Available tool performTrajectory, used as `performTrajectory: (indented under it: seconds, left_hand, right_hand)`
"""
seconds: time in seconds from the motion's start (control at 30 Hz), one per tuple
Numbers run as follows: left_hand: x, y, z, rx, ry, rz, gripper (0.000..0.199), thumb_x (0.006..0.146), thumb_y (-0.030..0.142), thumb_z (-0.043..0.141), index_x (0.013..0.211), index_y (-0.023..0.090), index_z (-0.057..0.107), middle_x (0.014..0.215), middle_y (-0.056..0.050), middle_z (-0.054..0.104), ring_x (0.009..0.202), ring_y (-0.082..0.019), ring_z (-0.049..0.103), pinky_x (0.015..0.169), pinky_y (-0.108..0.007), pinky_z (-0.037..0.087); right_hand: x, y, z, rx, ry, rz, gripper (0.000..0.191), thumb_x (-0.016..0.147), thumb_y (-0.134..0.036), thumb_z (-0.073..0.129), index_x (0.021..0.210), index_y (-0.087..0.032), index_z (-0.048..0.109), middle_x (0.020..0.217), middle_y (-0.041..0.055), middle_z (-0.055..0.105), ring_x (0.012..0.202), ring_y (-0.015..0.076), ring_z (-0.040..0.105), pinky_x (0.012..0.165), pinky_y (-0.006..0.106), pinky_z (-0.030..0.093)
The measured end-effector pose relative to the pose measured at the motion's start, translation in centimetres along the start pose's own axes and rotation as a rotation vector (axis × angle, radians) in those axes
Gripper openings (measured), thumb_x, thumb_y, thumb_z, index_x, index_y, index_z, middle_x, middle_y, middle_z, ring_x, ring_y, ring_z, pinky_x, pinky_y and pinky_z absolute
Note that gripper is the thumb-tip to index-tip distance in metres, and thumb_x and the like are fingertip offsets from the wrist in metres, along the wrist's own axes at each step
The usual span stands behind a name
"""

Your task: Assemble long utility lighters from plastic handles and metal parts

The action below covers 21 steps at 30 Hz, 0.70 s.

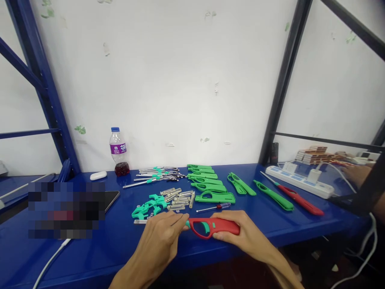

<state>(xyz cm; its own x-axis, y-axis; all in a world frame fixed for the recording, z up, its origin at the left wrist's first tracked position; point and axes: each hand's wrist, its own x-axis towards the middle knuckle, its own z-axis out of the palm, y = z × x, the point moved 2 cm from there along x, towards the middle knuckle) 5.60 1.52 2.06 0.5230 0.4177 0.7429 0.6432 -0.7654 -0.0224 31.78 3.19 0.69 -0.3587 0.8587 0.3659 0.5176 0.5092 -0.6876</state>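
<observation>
Red handle in our right hand, barrel in our left hand, we grip the lighter nearer us than the screwdriver.

This looks like a small assembly workshop. Grouped green casings, metal rods and a screwdriver lie on a blue bench.

Both bare forearms slant inward — the left hand curled, knuckles up. The right hand grips, its thumb pointing left.
</observation>
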Motion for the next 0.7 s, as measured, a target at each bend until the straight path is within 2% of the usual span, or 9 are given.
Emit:
performTrajectory:
  seconds: [0.13,0.23,0.33,0.43,0.53,0.57,0.63,0.7]
  left_hand:
    - [0.0,-0.6,0.0,-0.023,-0.057,-0.017,0.026,0.102,0.01,0.05,0.115,0.019,0.072,0.082,-0.002,0.079,0.066,-0.021,0.071,0.057,-0.032,0.051]
    - [-0.2,-0.8,-0.3,-0.029,-0.1,-0.048,0.024,0.102,0.015,0.056,0.12,0.019,0.071,0.094,-0.004,0.081,0.077,-0.023,0.075,0.065,-0.033,0.057]
    - [-0.4,-0.4,-0.7,-0.022,-0.147,-0.157,0.024,0.102,0.023,0.06,0.124,0.023,0.071,0.106,-0.005,0.08,0.092,-0.025,0.077,0.075,-0.037,0.061]
    - [-0.2,0.8,-0.6,-0.029,-0.238,-0.232,0.04,0.097,0.033,0.072,0.136,0.03,0.064,0.119,-0.005,0.077,0.104,-0.028,0.075,0.082,-0.04,0.062]
    - [0.3,2.1,0.3,-0.039,-0.348,-0.141,0.055,0.092,0.028,0.079,0.142,0.032,0.058,0.12,-0.003,0.075,0.098,-0.024,0.076,0.075,-0.034,0.061]
    - [0.4,2.3,0.7,-0.016,-0.354,-0.094,0.051,0.095,0.027,0.076,0.142,0.029,0.057,0.118,-0.004,0.075,0.094,-0.024,0.076,0.07,-0.032,0.061]
    - [0.6,2.3,1.1,0.051,-0.287,-0.012,0.036,0.106,0.031,0.06,0.14,0.023,0.058,0.112,-0.007,0.076,0.088,-0.024,0.076,0.065,-0.031,0.059]
    - [0.5,1.7,1.1,0.09,-0.193,0.028,0.036,0.113,0.037,0.037,0.133,0.018,0.061,0.105,-0.008,0.077,0.083,-0.024,0.076,0.064,-0.032,0.058]
  right_hand:
    - [0.5,-0.9,0.0,0.012,-0.089,0.001,0.039,0.091,-0.058,0.074,0.111,-0.025,0.081,0.109,0.0043,0.08,0.098,0.0283,0.072,0.09,0.035,0.053]
    - [0.4,-0.9,0.0,0.013,-0.067,0.012,0.038,0.092,-0.057,0.074,0.114,-0.027,0.081,0.117,0.0044,0.079,0.107,0.0295,0.071,0.095,0.035,0.052]
    - [-0.2,-0.3,-0.1,0.013,-0.015,0.052,0.043,0.091,-0.06,0.072,0.122,-0.03,0.079,0.127,0.0059,0.076,0.119,0.0327,0.067,0.103,0.039,0.05]
    - [-0.7,0.0,-0.1,0.013,0.021,0.064,0.045,0.096,-0.062,0.064,0.127,-0.032,0.076,0.132,0.0059,0.073,0.124,0.0331,0.064,0.108,0.043,0.047]
    - [-0.6,-0.2,0.1,0.002,-0.011,0.039,0.04,0.101,-0.06,0.057,0.126,-0.033,0.074,0.124,0.0047,0.075,0.116,0.0306,0.066,0.105,0.044,0.047]
    - [-0.4,-0.3,0.1,0.003,-0.018,0.036,0.04,0.102,-0.059,0.056,0.125,-0.032,0.074,0.116,0.0045,0.077,0.108,0.0291,0.069,0.101,0.044,0.049]
    - [-0.1,-0.6,0.0,0.03,0.005,0.009,0.039,0.102,-0.058,0.058,0.122,-0.03,0.075,0.105,0.0042,0.078,0.096,0.0268,0.071,0.096,0.042,0.051]
    - [0.1,-0.9,0.0,0.071,0.044,-0.063,0.036,0.099,-0.056,0.064,0.117,-0.028,0.076,0.107,0.0049,0.078,0.099,0.0272,0.071,0.096,0.041,0.051]
